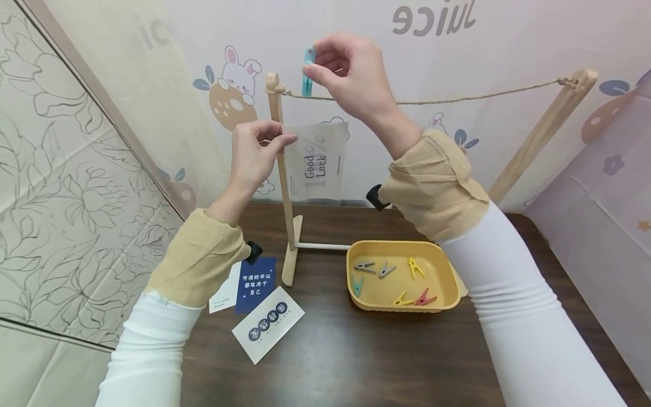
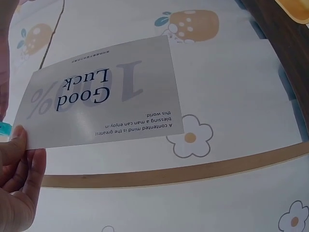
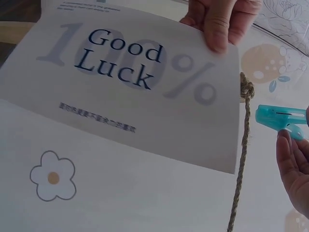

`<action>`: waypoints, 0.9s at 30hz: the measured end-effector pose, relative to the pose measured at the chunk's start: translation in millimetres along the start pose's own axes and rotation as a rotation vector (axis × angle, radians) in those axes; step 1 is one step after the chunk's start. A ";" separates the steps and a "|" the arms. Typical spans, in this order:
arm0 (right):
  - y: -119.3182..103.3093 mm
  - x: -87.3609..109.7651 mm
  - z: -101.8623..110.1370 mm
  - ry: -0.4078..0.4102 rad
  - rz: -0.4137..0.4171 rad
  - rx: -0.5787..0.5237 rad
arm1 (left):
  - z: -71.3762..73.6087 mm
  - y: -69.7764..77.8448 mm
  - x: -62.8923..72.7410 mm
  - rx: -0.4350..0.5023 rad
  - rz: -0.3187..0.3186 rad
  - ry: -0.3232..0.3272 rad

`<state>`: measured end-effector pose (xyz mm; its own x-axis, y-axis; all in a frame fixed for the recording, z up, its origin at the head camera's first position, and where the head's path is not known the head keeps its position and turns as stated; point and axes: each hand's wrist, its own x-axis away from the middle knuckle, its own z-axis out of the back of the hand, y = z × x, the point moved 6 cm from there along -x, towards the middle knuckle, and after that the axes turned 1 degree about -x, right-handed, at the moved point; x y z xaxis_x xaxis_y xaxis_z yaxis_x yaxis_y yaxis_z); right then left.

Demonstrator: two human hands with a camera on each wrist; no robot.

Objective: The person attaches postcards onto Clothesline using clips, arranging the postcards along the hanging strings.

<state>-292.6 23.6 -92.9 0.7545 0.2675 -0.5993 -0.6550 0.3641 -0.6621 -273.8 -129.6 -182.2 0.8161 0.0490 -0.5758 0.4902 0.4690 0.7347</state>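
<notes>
My left hand pinches a white "Good Luck" card by its upper left corner, just below the rope and beside the left wooden post. Above the rope's left end, my right hand holds a teal clothespin between thumb and fingers, its tip close to the rope. In the right wrist view the clothespin sits a little apart from the rope, and the card's edge lies near the rope's other side.
On the brown table, a yellow basket holds several clothespins in grey, yellow, red and teal. A blue card and white cards lie left of it. The right wooden post holds the rope's other end.
</notes>
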 end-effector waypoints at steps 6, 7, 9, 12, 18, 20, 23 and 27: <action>1.7 -1.5 -4.7 -0.004 -0.002 0.008 | -0.1 1.4 -6.3 0.023 0.014 -0.001; 1.8 -1.8 -5.3 -0.004 -0.001 0.008 | 0.1 1.7 -7.0 0.023 0.013 0.000; 1.6 -2.4 -6.4 -0.004 0.004 0.017 | 1.0 2.4 -8.6 0.021 0.011 0.004; 0.8 -3.8 -7.3 -0.004 0.013 0.035 | 2.8 3.0 -11.2 0.022 0.011 0.009; 2.3 -6.4 -7.0 0.006 -0.004 0.027 | 5.1 1.8 -15.9 0.025 0.024 0.008; 3.4 -7.3 -6.9 0.011 -0.017 0.008 | 5.8 1.2 -16.7 0.022 0.025 0.008; 5.3 -8.3 -7.1 0.022 -0.039 -0.026 | 6.4 0.3 -17.5 0.021 0.028 0.007; 7.6 -8.9 -7.4 0.035 -0.052 -0.050 | 6.5 -1.4 -18.2 0.014 0.035 0.004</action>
<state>-304.6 17.4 -95.9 0.7861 0.2177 -0.5784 -0.6170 0.3313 -0.7138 -287.4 -136.8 -170.5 0.8315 0.0687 -0.5512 0.4657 0.4547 0.7592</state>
